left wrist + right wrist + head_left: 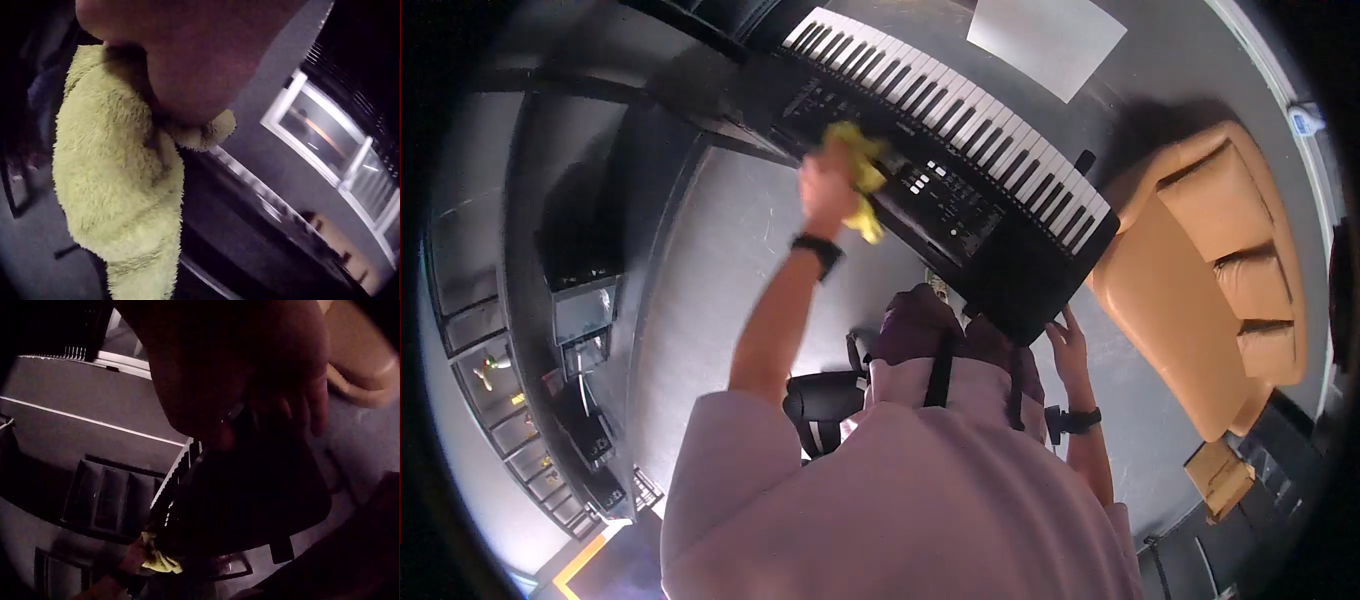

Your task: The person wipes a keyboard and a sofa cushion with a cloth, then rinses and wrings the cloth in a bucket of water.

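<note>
A black electronic keyboard [960, 130] with white and black keys stretches across the middle of the head view. My left hand [828, 185] grips a fluffy yellow cloth [862, 180] and holds it against the keyboard's button panel. The left wrist view shows the cloth [119, 187] bunched under the left hand [187, 56], hanging over the keyboard's dark edge [250, 231]. My right hand [1068, 335] rests with fingers spread on the keyboard's near end. In the dim right wrist view the right hand [250, 369] lies on that end [250, 500], with the cloth [159, 559] far off.
An orange sofa [1220, 260] stands right of the keyboard, with a cardboard box [1220, 475] near its end. A white sheet [1045, 35] lies beyond the keys. A black chair [825, 405] is close below me. Dark shelving [570, 300] lines the left side. The floor is grey.
</note>
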